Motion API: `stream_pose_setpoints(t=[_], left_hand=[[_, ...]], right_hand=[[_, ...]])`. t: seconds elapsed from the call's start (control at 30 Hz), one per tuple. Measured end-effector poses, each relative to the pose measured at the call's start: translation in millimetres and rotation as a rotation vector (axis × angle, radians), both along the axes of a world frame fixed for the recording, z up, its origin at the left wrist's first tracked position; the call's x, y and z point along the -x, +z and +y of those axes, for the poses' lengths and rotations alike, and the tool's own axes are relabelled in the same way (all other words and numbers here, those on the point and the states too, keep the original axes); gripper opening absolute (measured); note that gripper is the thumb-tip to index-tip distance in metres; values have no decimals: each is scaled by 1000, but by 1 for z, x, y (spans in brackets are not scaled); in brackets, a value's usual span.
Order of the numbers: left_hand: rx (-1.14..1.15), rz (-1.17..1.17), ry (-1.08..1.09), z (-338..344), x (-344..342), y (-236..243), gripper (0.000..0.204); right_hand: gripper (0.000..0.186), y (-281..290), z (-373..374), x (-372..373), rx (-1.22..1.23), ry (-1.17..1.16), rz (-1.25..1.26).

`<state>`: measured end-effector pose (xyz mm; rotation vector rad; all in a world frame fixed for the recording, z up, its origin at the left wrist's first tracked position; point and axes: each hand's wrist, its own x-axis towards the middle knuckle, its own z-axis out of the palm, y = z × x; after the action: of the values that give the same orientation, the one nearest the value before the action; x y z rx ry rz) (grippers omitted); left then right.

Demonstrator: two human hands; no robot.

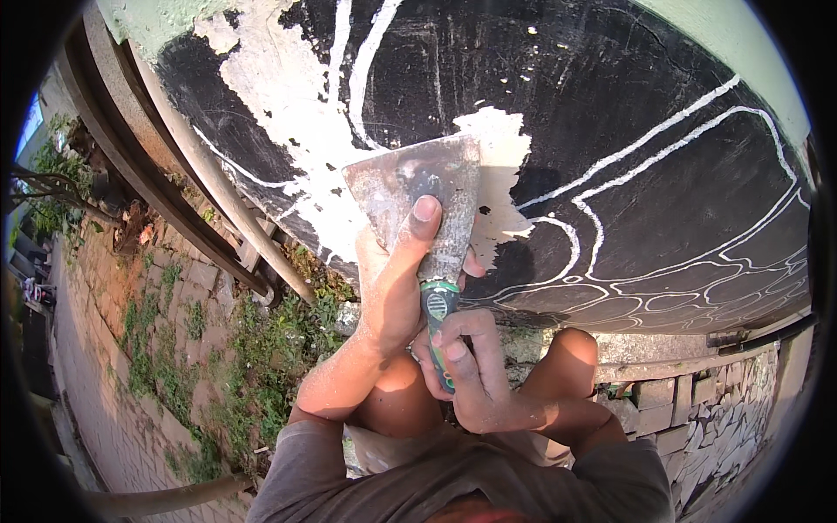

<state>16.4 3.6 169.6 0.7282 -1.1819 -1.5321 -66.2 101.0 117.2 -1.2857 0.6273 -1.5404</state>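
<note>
A wide, stained metal putty knife with a green and dark handle points up at a black wall painted with white curving lines. Its blade lies over a large patch of bare, pale flaked surface. My left hand grips the blade near its neck, thumb pressed on the metal and fingers behind it. Below, my right hand is closed around the handle. Whether the blade touches the wall I cannot tell.
At left stand curved wooden posts and boards, with paving and weeds beyond and a tree branch. Broken pavers and rubble lie at lower right. My bent knees are close below the wall.
</note>
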Motion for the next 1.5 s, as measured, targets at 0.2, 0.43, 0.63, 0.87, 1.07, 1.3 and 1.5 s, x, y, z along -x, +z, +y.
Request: stream_pose_setpoints(t=[0.2, 0.43, 0.63, 0.87, 1.07, 1.3, 1.5], left_hand=[[56, 44, 116, -6, 10, 34, 42], [15, 12, 160, 7, 16, 26, 47], [-18, 40, 128, 5, 13, 23, 47], [16, 37, 92, -1, 9, 38, 43], [-12, 36, 154, 10, 9, 23, 42], [-10, 151, 96, -1, -9, 40, 37], [-48, 91, 135, -9, -30, -7, 33]], right_hand=[[16, 21, -16, 1, 51, 67, -39], [17, 9, 3, 4, -51, 97, -101], [18, 19, 1, 5, -83, 137, -139], [17, 25, -7, -1, -39, 206, -237], [16, 14, 5, -3, -123, 264, -331], [13, 31, -8, -35, -81, 217, -400], [11, -26, -13, -69, -5, 129, -353]])
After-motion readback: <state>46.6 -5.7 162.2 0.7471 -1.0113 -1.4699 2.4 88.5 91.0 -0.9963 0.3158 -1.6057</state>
